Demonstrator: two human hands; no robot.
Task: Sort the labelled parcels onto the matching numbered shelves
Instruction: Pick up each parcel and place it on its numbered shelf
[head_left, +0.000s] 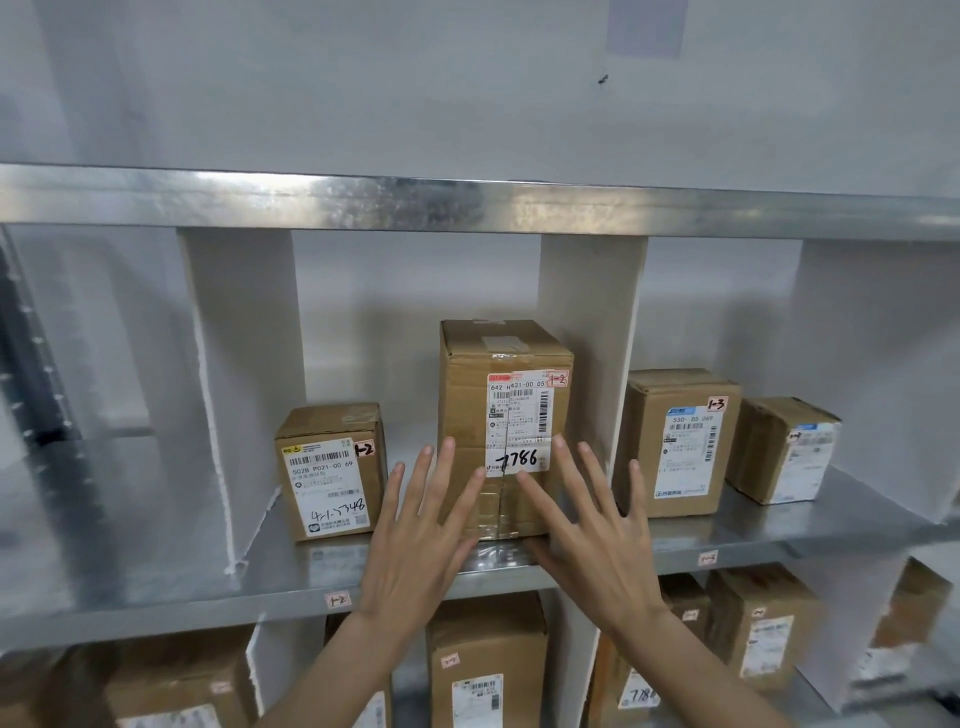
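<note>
Shelf: a metal shelf (291, 577) split by white dividers (244, 384) into bays; small tags on its front edge read 1-2 (337, 600) and 1-3 (707, 558).
Middle bay: holds two cardboard parcels standing upright, apart from each other.
Tall parcel (506, 410): stands in the middle bay near the right divider, near the shelf's front edge; its label carries a handwritten 7786 and a red-edged 1-2 sticker at the top corner.
Small parcel (332, 467): to the left in the same bay, also marked 1-2, with handwriting low on its label.
Right bay: two more parcels, a larger box (680, 441) marked 1-3 and a smaller box (784, 447) turned at an angle beside it.
Left hand (421, 540): released, fingers straight and spread, fingertips on the tall parcel's front face.
Right hand (592, 535): released likewise, fingers spread flat against the same face, grasping nothing.
Lower shelf: several more boxes (488, 670) stand in its bays.
</note>
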